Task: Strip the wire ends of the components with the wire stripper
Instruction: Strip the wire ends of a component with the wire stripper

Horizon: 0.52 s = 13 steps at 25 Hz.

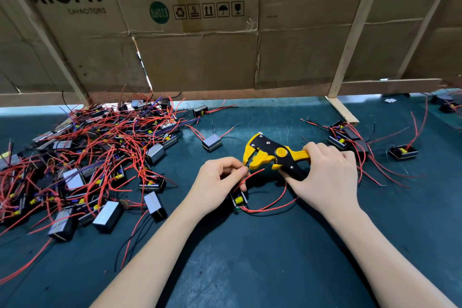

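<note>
My right hand (327,177) grips the handles of a yellow and black wire stripper (271,154), whose jaws point left. My left hand (220,182) pinches a red wire (251,176) just below the jaws; the wire's tip lies beside the jaws, not inside them. That wire comes from a small black component (239,199) with a yellow part, lying on the mat under my left hand. A second red wire (272,205) loops from it toward my right wrist.
A big pile of components with red wires (95,157) covers the left of the dark green mat (250,257). A few components (346,139) lie at the right, one grey one (212,142) behind the stripper. A cardboard wall on wooden battens (342,110) closes the back.
</note>
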Available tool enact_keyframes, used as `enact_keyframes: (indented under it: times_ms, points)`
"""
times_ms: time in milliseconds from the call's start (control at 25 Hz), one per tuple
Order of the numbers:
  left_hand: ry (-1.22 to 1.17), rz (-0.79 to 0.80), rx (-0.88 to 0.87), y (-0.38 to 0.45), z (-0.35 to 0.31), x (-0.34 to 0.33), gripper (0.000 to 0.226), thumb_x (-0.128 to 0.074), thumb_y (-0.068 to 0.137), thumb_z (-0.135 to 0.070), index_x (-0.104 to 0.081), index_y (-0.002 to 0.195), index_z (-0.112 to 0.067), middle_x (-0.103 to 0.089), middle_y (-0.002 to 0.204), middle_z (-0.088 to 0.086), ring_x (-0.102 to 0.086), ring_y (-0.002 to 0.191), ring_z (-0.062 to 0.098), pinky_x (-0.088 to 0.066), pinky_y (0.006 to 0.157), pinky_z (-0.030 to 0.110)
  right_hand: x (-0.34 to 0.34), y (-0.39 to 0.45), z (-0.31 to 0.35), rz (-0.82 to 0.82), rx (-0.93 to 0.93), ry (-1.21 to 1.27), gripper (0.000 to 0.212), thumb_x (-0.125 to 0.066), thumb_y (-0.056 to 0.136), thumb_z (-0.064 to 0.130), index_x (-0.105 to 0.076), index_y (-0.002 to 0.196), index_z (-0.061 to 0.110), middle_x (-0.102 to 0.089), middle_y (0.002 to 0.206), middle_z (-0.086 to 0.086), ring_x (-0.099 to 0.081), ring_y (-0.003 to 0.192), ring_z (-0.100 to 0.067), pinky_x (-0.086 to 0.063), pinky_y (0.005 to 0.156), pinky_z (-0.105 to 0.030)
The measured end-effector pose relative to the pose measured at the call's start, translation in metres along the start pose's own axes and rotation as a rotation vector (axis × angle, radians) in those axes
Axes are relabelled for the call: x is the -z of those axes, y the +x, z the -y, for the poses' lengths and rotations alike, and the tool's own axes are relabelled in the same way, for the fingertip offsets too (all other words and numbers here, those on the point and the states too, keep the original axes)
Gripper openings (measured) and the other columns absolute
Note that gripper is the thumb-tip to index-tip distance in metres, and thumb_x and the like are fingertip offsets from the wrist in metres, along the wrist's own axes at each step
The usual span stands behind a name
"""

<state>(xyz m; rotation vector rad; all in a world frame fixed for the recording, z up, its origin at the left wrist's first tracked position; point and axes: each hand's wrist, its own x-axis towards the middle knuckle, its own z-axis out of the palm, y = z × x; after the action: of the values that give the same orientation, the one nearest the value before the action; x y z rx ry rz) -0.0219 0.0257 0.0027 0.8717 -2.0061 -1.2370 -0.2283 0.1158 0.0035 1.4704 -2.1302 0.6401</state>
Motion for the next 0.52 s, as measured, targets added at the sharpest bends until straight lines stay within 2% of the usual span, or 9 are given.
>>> enact_keyframes:
  times_ms: [200, 360, 440, 520]
  points:
    - [-0.005, -0.008, 0.014, 0.0, 0.001, 0.0018, 0.019, -0.06, 0.097, -0.015, -0.069, 0.08, -0.016, -0.067, 0.061, -0.003, -0.056, 0.059, 0.005, -0.042, 0.063, 0.013, 0.003, 0.0005, 0.0, 0.006, 0.021, -0.026, 0.049, -0.082, 0.062, 0.055, -0.059, 0.07, 0.012, -0.06, 0.062, -0.003, -0.06, 0.061, -0.029, -0.027, 0.066, -0.036]
    - [-0.046, 0.017, 0.026, 0.0002, -0.0003, 0.0032, 0.016, -0.061, 0.096, -0.015, -0.068, 0.082, -0.013, -0.066, 0.062, -0.003, -0.057, 0.059, 0.006, -0.044, 0.064, 0.013, 0.0055, 0.0005, 0.0025, 0.011, -0.043, 0.003, 0.052, -0.085, 0.06, 0.052, -0.049, 0.054, 0.015, -0.054, 0.048, -0.004, -0.056, 0.048, -0.032, -0.03, 0.054, -0.029]
    - [-0.06, 0.058, 0.033, 0.0002, -0.0017, 0.0045, 0.012, -0.065, 0.094, -0.016, -0.068, 0.084, -0.011, -0.067, 0.063, -0.003, -0.059, 0.061, 0.006, -0.045, 0.066, 0.013, 0.0026, -0.0002, 0.002, 0.005, -0.056, -0.006, 0.049, -0.08, 0.064, 0.058, -0.056, 0.062, 0.015, -0.059, 0.056, -0.003, -0.06, 0.059, -0.032, -0.033, 0.059, -0.032]
    - [-0.069, 0.099, 0.039, 0.0, -0.0034, 0.0074, 0.011, -0.067, 0.093, -0.018, -0.07, 0.086, -0.01, -0.068, 0.065, -0.004, -0.06, 0.063, 0.005, -0.045, 0.065, 0.012, -0.0018, -0.0006, 0.0004, 0.017, -0.052, -0.025, 0.052, -0.073, 0.069, 0.063, -0.062, 0.082, 0.014, -0.063, 0.074, -0.002, -0.061, 0.076, -0.031, -0.034, 0.073, -0.038]
